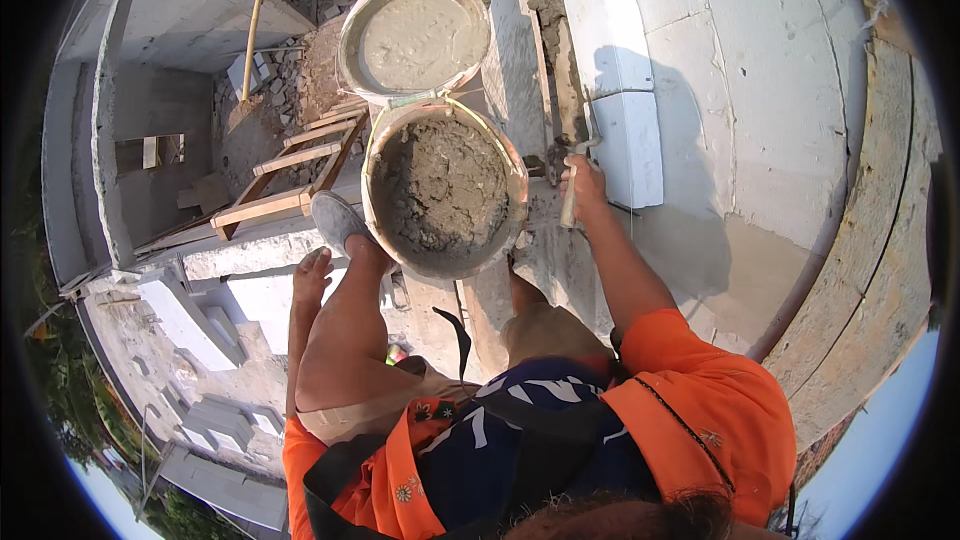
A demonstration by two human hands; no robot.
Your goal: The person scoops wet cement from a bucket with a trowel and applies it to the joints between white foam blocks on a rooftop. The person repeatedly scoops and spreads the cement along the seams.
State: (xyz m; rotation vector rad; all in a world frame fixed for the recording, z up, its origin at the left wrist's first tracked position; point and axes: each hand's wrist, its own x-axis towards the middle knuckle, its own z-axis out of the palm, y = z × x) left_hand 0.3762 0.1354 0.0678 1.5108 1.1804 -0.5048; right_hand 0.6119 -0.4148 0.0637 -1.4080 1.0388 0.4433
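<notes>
1. Buckets: two, the near bucket (pixel 444 190) full of dark mortar, the far bucket (pixel 415 35) of paler mix.
2. Right hand (pixel 583 183) fingers wrap one trowel (pixel 567 100) laid along the wall top.
3. Left hand (pixel 311 275) open, empty, beside my knee.

- Two buckets: one of smooth grey mix (pixel 418 38) at upper centre, one of coarse dark mortar (pixel 443 190) just below it, at centre.
- One trowel (pixel 566 130), right of the buckets, held in the right hand.
- Two hands: right hand (pixel 583 183) right of centre, left hand (pixel 312 275) left of centre.
- One shoe (pixel 338 221), left of the lower bucket.
- One wooden ladder (pixel 295 172), left of centre.
- One bamboo pole (pixel 257 15), upper left.
- One white block (pixel 630 148) jutting from the wall, right of the trowel.
</notes>
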